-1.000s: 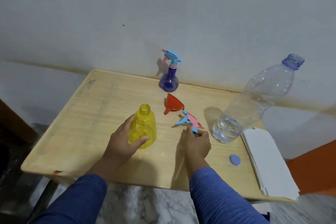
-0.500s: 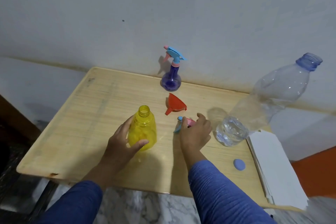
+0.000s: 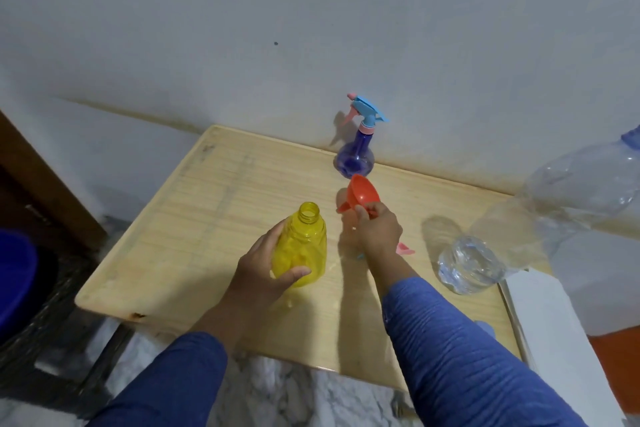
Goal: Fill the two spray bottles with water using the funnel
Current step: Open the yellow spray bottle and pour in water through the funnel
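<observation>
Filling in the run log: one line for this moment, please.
stage: funnel pickup | left hand: grips yellow bottle, uncapped | right hand: pinches red funnel | purple bottle: capped

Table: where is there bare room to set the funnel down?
The table is bare left of the yellow bottle, out to its left and far edges. A smaller patch lies along the near edge between the sleeves. It is crowded from the funnel and purple sprayer rightward to the water bottle.
</observation>
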`<control>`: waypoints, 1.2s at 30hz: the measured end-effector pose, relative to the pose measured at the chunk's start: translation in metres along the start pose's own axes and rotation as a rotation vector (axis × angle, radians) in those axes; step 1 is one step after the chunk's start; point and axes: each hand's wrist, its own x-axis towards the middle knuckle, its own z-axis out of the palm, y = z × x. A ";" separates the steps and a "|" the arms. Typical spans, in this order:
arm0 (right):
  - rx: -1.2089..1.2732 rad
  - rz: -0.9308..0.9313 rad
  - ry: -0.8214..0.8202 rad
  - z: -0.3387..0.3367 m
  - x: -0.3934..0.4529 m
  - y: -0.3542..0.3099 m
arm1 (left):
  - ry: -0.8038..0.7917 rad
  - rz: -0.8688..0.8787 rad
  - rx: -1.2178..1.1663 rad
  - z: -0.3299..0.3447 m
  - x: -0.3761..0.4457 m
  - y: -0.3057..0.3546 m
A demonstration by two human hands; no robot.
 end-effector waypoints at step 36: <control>-0.221 -0.934 -0.214 -0.064 -0.070 -0.041 | -0.013 -0.048 0.098 -0.003 -0.011 0.024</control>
